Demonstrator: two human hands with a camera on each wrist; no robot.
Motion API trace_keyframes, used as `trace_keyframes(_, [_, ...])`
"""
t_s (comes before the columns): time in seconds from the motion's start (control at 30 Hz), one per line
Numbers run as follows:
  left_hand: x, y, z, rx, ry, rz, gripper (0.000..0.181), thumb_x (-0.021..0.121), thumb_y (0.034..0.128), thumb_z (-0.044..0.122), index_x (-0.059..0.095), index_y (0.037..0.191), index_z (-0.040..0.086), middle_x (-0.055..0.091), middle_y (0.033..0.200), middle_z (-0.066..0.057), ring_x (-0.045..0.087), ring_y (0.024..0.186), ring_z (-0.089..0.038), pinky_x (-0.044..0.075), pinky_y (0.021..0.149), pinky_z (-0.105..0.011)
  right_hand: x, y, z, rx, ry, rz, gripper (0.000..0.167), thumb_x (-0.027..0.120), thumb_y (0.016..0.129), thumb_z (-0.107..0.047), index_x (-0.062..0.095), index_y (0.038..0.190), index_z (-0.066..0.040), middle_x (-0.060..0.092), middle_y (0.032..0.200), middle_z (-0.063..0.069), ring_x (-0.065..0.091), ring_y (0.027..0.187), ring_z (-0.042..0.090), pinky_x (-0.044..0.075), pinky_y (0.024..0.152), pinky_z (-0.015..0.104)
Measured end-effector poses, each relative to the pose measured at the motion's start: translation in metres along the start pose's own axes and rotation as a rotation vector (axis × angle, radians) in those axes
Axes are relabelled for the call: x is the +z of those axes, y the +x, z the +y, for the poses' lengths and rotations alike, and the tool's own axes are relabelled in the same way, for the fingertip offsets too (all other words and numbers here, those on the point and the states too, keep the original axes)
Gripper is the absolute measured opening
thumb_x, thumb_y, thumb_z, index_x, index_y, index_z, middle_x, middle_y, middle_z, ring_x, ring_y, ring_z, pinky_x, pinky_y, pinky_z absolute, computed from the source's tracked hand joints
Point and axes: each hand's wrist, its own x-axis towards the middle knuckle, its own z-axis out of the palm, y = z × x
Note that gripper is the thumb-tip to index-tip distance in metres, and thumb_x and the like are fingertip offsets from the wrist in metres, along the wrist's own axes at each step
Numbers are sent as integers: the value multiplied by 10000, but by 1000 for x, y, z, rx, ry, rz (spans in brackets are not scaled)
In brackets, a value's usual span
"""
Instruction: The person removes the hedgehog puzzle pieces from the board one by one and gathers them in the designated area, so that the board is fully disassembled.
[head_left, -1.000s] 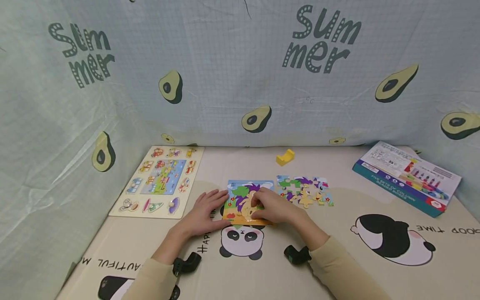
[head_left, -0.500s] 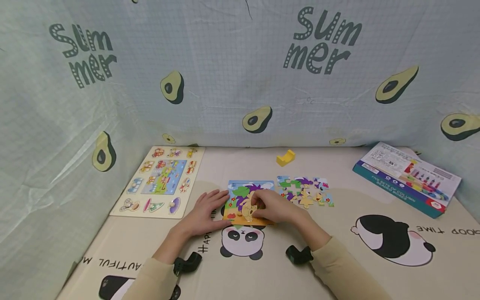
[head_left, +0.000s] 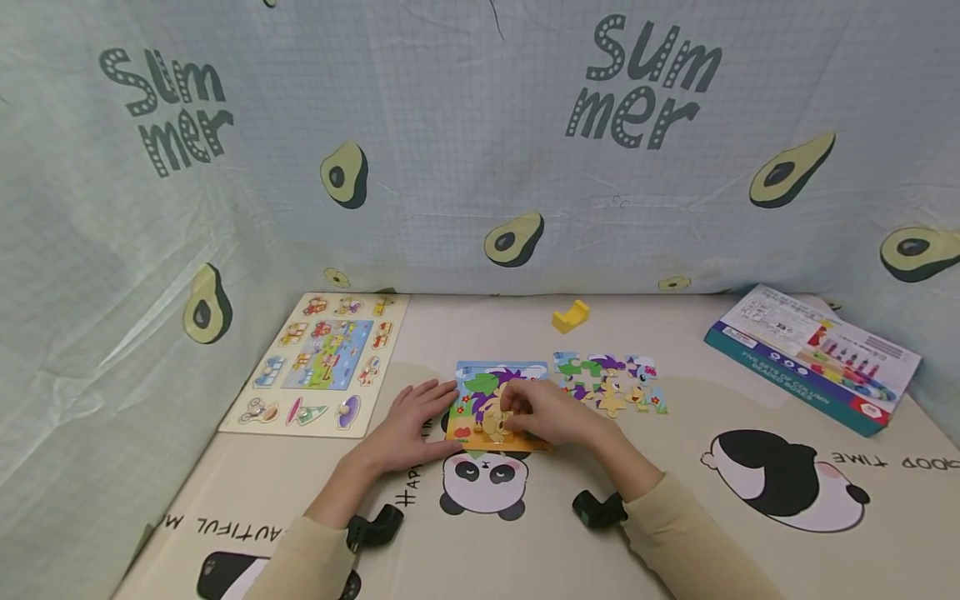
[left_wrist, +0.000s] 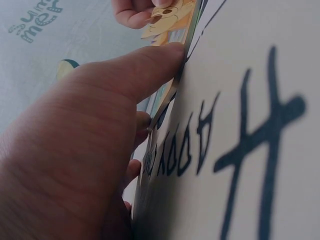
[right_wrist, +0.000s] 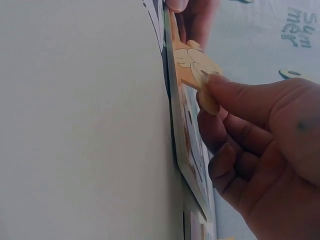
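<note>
A small jigsaw board [head_left: 471,373] with a blue and orange rim lies flat in the middle of the head view. Its tray shows purple, green and tan picture parts. My left hand [head_left: 408,429] rests at the board's left edge, fingers spread and thumb touching the near left corner. Over the board's right half, my right hand [head_left: 553,411] pinches a tan puzzle piece [right_wrist: 192,62] between thumb and index finger. In the right wrist view the piece stands tilted up from the board. The right hand covers part of the tray.
Loose jigsaw pieces [head_left: 611,402] lie right of the board. A wooden peg puzzle [head_left: 234,417] is at the left. A yellow curved block [head_left: 572,316] sits behind, and a teal-edged toy box [head_left: 806,379] stands at the far right.
The right hand has shifted slightly over the board while pinching the tan puzzle piece, turning it a little. The left hand has stayed in place.
</note>
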Motion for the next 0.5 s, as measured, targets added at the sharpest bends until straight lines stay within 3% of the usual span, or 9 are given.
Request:
trace_keyframes(0.37, [-1, 0, 1, -14, 4, 1, 799, 743, 867, 462, 476, 1514, 78, 398, 1583, -81, 227, 1494, -349, 69, 1195, -589, -10, -5, -4, 44, 114, 16, 116, 715, 953, -119, 620, 1018, -133, 617, 911, 11, 580, 855, 204, 544, 748, 317])
trace_keyframes(0.5, [-1, -1, 1, -11, 3, 3, 799, 742, 867, 463, 476, 1515, 80, 398, 1583, -83, 224, 1495, -349, 69, 1196, -585, -17, -8, -5, 35, 97, 22, 116, 716, 951, -111, 619, 1013, -126, 620, 905, 1, 583, 854, 195, 542, 768, 313])
